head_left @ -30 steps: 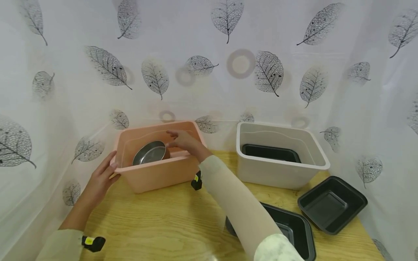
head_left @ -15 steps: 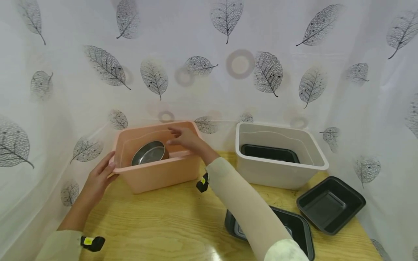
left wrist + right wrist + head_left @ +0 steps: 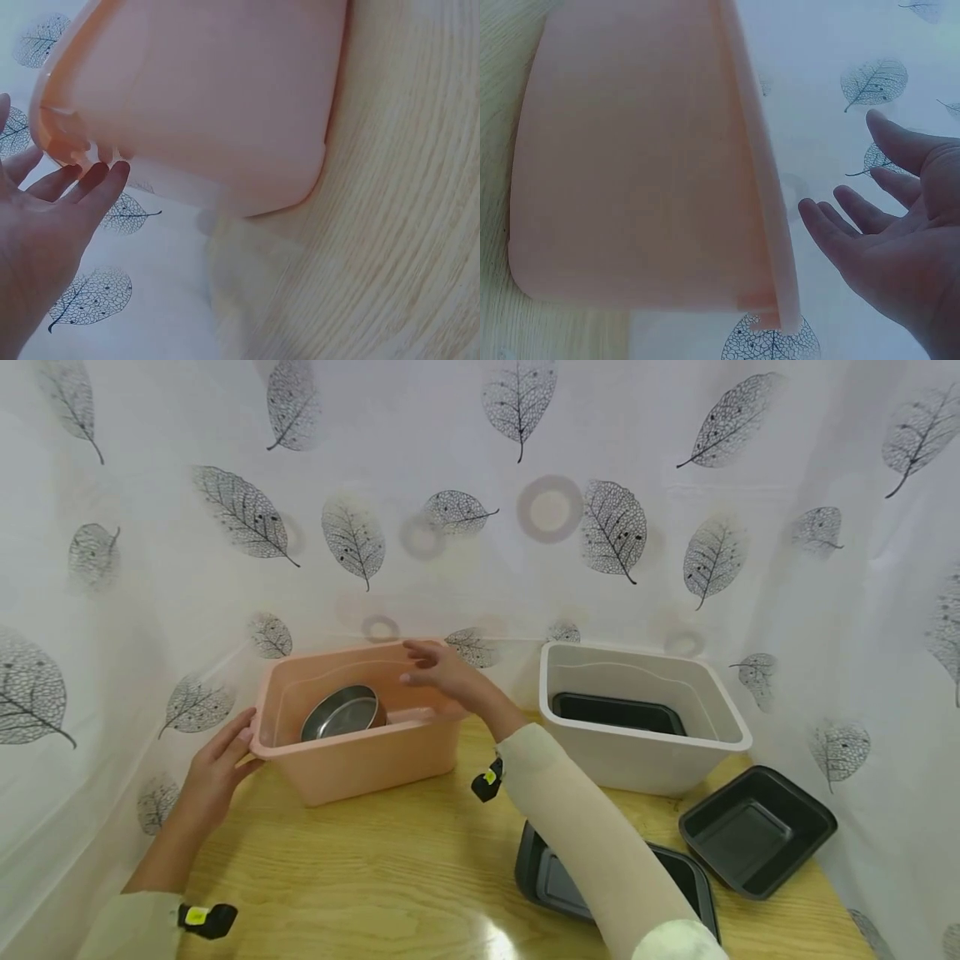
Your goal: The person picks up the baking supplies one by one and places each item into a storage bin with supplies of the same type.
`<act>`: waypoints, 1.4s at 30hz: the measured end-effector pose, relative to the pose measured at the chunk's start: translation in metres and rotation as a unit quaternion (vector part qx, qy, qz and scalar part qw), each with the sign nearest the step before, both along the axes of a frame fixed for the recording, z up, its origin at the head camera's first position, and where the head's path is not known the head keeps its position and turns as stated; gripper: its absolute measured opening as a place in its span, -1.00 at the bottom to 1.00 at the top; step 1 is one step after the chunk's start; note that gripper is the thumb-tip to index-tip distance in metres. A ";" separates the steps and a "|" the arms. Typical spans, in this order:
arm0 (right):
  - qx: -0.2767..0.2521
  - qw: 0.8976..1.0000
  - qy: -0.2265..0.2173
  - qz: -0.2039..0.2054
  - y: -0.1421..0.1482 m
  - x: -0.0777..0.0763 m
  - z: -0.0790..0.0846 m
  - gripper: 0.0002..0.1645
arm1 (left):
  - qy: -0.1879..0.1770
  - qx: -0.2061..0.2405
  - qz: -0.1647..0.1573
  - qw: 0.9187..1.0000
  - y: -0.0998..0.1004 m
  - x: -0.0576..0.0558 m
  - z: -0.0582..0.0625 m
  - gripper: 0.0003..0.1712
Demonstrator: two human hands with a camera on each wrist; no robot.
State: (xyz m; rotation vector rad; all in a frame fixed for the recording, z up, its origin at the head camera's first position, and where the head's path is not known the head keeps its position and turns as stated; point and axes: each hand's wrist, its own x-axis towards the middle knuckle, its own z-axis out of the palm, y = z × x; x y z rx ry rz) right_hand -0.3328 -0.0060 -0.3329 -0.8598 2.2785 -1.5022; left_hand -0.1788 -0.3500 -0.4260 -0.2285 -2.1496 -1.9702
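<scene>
A peach-coloured plastic bin (image 3: 367, 768) stands at the left of the table. In it a round metal cake pan (image 3: 345, 714) leans at a tilt, its lower part hidden by the front wall. My left hand (image 3: 213, 777) is at the bin's left end; in the left wrist view its fairly straight fingers (image 3: 105, 187) touch near the rim. My right hand (image 3: 457, 681) hovers over the bin's right end with fingers spread. In the right wrist view that hand (image 3: 900, 217) holds nothing and shows beside the bin's rim (image 3: 761, 150).
A white bin (image 3: 622, 760) stands to the right with a dark baking pan (image 3: 618, 710) inside. Right of it sits a square dark baking pan (image 3: 757, 831). Another dark rectangular pan (image 3: 551, 881) lies near the front, partly under my right forearm. A leaf-print curtain (image 3: 480, 585) surrounds the wooden table (image 3: 360, 877).
My right hand has drawn away from the cake pan, up and to the right, toward the bin's right end. My left hand stays at the left end, slightly lower. The bins have not visibly moved.
</scene>
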 end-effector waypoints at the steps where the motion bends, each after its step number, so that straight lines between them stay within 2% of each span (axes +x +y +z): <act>1: -0.001 1.000 -0.003 0.000 0.003 0.000 0.001 -0.14 | 0.004 0.005 0.000 1.000 0.000 0.001 0.001 -0.30; 7: -0.016 1.000 -0.017 -0.002 0.019 0.005 0.007 -0.14 | 0.017 0.011 0.009 1.000 0.001 0.010 0.005 -0.33; 12: -0.011 1.000 -0.004 -0.009 0.034 0.008 0.011 -0.13 | 0.032 0.008 0.026 0.999 0.002 0.018 0.004 -0.37; 16: -0.008 1.000 0.006 -0.026 0.051 0.010 0.013 -0.12 | 0.049 -0.047 0.053 0.996 0.004 0.026 0.006 -0.40; 21: 0.001 0.999 0.018 -0.044 0.072 0.015 0.015 -0.16 | 0.073 -0.073 0.083 0.991 0.010 0.037 0.010 -0.45; 23: 0.001 0.999 0.019 -0.049 0.081 0.017 0.015 -0.18 | 0.074 -0.094 0.101 0.988 0.013 0.042 0.011 -0.46; 26: 0.002 0.998 0.021 -0.057 0.096 0.022 0.016 -0.19 | 0.070 -0.144 0.135 0.978 0.021 0.047 0.015 -0.48; 29: -0.001 0.998 0.023 -0.062 0.113 0.028 0.017 -0.19 | 0.083 -0.153 0.143 0.974 0.032 0.051 0.018 -0.51; 34: -0.011 0.997 0.016 -0.072 0.140 0.036 0.019 -0.18 | 0.101 -0.140 0.120 0.978 0.054 0.058 0.023 -0.52; 38: -0.013 0.996 0.006 -0.085 0.162 0.044 0.022 -0.16 | 0.104 -0.102 0.061 0.988 0.073 0.060 0.021 -0.50; 42: -0.015 0.996 0.001 -0.093 0.187 0.052 0.024 -0.14 | 0.095 -0.066 0.000 0.993 0.096 0.059 0.015 -0.49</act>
